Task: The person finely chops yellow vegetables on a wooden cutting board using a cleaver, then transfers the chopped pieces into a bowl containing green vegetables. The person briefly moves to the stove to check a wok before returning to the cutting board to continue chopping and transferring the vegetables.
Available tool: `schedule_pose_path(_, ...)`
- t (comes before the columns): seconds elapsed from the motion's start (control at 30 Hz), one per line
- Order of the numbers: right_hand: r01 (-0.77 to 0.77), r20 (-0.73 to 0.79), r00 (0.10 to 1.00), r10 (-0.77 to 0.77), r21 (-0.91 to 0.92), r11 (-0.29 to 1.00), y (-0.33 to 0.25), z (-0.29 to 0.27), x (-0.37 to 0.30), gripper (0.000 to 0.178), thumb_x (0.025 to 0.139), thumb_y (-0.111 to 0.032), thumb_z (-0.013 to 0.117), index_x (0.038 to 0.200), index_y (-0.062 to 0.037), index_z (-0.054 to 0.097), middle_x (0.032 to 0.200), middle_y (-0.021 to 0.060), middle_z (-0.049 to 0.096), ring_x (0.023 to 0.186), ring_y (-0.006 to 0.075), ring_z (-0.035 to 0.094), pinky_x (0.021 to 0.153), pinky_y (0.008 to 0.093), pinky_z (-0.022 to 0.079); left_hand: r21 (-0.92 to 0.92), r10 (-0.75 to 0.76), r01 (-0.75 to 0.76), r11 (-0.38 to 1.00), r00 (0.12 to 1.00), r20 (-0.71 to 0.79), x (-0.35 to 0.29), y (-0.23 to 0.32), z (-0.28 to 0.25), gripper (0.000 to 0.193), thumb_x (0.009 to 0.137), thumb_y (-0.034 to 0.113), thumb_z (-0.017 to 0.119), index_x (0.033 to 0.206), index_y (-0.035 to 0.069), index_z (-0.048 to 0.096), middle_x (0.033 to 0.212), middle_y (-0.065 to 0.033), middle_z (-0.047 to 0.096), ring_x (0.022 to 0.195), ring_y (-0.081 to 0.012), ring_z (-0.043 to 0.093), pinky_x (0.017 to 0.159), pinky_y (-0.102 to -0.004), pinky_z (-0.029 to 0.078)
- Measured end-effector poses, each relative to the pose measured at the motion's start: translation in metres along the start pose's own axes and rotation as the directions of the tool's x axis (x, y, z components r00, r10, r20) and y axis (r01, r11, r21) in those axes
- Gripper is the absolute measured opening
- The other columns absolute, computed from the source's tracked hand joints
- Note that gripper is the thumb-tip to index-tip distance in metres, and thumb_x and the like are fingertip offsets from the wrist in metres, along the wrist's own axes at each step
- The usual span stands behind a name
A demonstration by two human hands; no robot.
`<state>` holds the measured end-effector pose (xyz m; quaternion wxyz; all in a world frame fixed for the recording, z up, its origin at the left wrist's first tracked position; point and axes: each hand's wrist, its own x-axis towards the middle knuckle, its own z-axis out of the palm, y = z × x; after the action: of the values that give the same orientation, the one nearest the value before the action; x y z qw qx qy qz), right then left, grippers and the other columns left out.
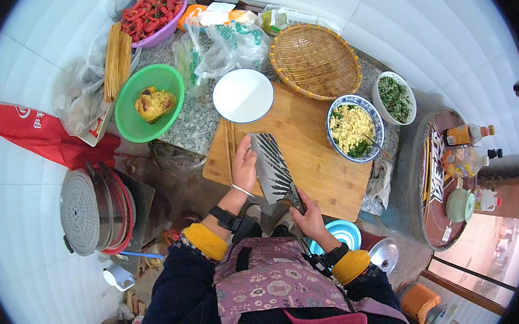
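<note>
A broad cleaver (270,166) with a dark pattern on its blade is held between my hands, over the near edge of the wooden cutting board (320,150). My right hand (309,215) is closed round its handle. At the blade's far left corner, my left hand (245,166) grips the edge of the metal, its fingertips partly hidden. A pair of chopsticks (231,143) lies on the board beside my left hand. Beyond the blade sits a white bowl (243,95). On the board's right, a blue-patterned bowl (355,130) holds yellow crumbly food over chopped greens, with a utensil in it.
A green basket (124,115) with a yellow-brown chunk stands left, below a purple basin (167,29) of red peppers. Farther back are plastic bags (231,47) and a woven tray (315,61). A white bowl (396,97) of chopped greens and a barrel (425,184) carrying bottles are right.
</note>
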<state>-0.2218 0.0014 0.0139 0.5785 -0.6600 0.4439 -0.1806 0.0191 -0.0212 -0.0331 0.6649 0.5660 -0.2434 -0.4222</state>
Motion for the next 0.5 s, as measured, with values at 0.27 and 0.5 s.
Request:
schedule_pose_path(0.27,-0.140,-0.083,0.978,0.192,0.420,0.897,-0.039,-0.037,-0.033,0.063,0.088,-0.001,0.059,0.145,-0.0035,0.032,0.091,0.0036,0.060,0.061,0.0081,0.054,0.052,0.0236,0.047,-0.464,0.073,0.064,0.883,0.960,0.270,-0.010,0.076,0.055,0.047,0.097,0.003,0.042,0.144,0.002,0.034,0.148,-0.0131,0.036,0.135,-0.0229,0.035,0.112,-0.0338,0.029)
schedule_pose_path(0.5,-0.067,-0.327,0.914,0.240,0.461,0.885,-0.071,-0.096,-0.050,0.062,0.088,-0.001,0.058,0.144,-0.0014,0.033,0.078,0.0013,0.056,0.059,0.0078,0.053,0.049,0.0240,0.046,0.177,0.247,-0.492,0.853,0.677,0.693,-0.004,0.097,0.152,0.054,0.097,0.013,0.044,0.147,0.001,0.026,0.153,-0.0159,0.026,0.142,-0.0288,0.025,0.116,-0.0378,0.018)
